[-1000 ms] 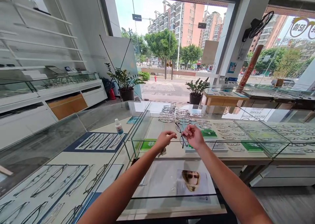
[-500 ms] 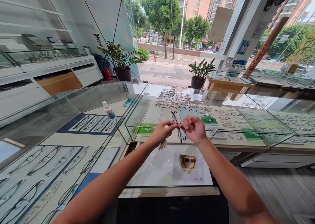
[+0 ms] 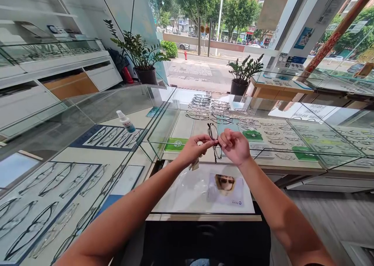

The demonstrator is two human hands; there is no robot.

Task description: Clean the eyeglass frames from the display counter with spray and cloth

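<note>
A pair of dark-framed eyeglasses [image 3: 213, 131] is held up before me, turned so that one lens is above the other. My left hand [image 3: 194, 148] pinches it near the bridge between thumb and finger. A pale, crumpled piece, perhaps a cloth [image 3: 194, 165], sticks out below the palm of that same hand. On the other side, my right hand [image 3: 236, 148] has its fingers curled closed, with the fingertips at the middle of the frame. Fingers partly cover the bridge, so the exact contact there is hidden.
Under my hands lies a white counter mat [image 3: 178, 197] with a picture card [image 3: 224, 190]. Glass display cases [image 3: 157, 141] holding many eyeglasses stand ahead and to both sides. A spray bottle [image 3: 126, 121] is on the left glass top. Potted plants [image 3: 239, 87] stand beyond.
Both hands still hold the eyeglasses near the bridge. My right hand's fingers have shifted slightly, and the view has tilted downward a little.
</note>
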